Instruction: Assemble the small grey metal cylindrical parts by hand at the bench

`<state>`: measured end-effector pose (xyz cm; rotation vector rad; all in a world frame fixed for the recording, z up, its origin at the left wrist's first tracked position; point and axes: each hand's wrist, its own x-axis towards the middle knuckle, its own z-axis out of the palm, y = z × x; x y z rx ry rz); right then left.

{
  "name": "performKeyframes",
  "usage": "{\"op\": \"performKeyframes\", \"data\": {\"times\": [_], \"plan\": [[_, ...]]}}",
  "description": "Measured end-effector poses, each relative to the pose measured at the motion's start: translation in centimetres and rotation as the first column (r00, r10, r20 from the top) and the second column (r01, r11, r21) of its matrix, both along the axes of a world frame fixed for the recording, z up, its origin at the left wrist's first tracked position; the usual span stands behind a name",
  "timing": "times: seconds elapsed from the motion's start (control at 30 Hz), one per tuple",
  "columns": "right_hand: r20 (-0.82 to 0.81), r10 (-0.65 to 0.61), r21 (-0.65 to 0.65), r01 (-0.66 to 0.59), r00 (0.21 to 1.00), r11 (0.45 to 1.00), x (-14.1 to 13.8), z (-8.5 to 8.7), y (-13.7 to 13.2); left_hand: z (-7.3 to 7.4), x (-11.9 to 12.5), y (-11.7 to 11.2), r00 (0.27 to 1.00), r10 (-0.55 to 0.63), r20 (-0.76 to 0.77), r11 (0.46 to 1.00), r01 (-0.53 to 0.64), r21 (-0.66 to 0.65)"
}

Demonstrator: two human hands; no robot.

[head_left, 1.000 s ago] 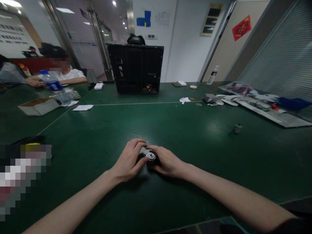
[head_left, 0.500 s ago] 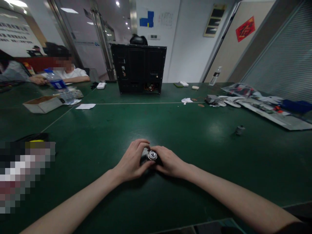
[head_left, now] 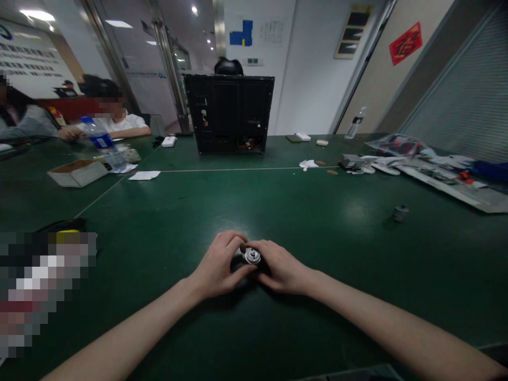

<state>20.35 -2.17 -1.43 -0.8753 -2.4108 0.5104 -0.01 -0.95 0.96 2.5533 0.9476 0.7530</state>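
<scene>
A small silver metal cylinder (head_left: 252, 256), perhaps a small motor or bearing, shows its round end with a central hole upward. My left hand (head_left: 219, 260) and my right hand (head_left: 282, 267) both grip it from either side, just above the green tabletop. Their fingers hide most of its body. A short dark metal cylinder (head_left: 400, 214) stands apart on the table, well to the right of my hands.
A black computer chassis (head_left: 229, 114) stands at the far side of the green workbench (head_left: 166, 211). A seated person (head_left: 115, 119) sits at far left behind a water bottle (head_left: 102, 143) and cardboard box (head_left: 78, 173). Papers and circuit boards (head_left: 432, 172) lie at right.
The view has swung left, so the room drifts rightward. My hands have shifted slightly right, and the silver cylinder has turned a little between my fingers.
</scene>
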Motion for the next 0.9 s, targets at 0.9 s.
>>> {"op": "performKeyframes", "data": {"times": [0.9], "plan": [[0.000,-0.020,0.000,0.020,1.000,1.000,0.04,-0.42,-0.13,0.04,-0.45,0.09,0.998,-0.022,0.057,0.998,0.019,0.059]]}}
